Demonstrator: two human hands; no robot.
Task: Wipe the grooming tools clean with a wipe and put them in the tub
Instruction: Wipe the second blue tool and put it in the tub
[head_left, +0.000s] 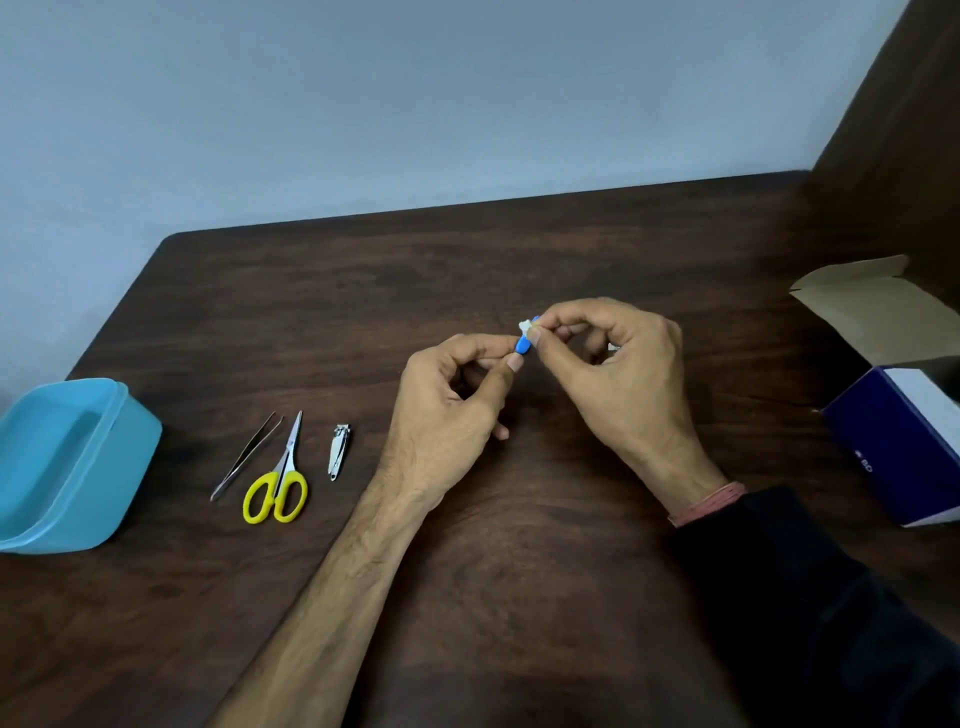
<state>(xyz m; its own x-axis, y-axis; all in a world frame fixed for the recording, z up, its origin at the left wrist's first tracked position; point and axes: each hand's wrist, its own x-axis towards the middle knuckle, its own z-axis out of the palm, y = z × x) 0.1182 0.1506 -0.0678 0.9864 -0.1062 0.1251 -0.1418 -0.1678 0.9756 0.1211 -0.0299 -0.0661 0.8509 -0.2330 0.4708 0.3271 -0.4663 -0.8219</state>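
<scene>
1. Both hands meet over the middle of the desk (519, 519), raised a little off the wood. The left hand (452, 405) pinches a small blue sachet (523, 345) between thumb and forefinger; the fingers are narrow, closed on its lower end.
2. The right hand (618, 374) pinches the sachet's upper end, where a scrap of white (525, 326) shows, likely a torn edge or the wipe itself. Its fingers are also narrow and closed on the packet. The 2 opposed pinches suit tearing it open, so I judge the wipe is being got out and no tool has been wiped yet.
3. The tools lie in a tidy row on the desk, left of the hands and well apart from them, within easy reach of the left hand: slim steel tweezers (247, 457), scissors (280, 480) and a small nail clipper (338, 451).
4. The tweezers are thin, pointed and shiny. The scissors have short steel blades and glossy yellow plastic loops. The clipper is a stubby chromed lever. The tweezers and scissors lie just beside each other, tips nearly touching; the clipper lies apart.
5. The tub (119, 447) stands at the left edge, just beyond the tweezers: smooth turquoise plastic, rounded corners, open top, nothing visible inside. It sits next to the tools so each can go straight in.
6. At the far right stands an open box (883, 415), blue and white card with a plain brown flap raised, probably where the sachet came from.
7. The desk is dark wood-grain, matt, with a rounded far corner.
</scene>
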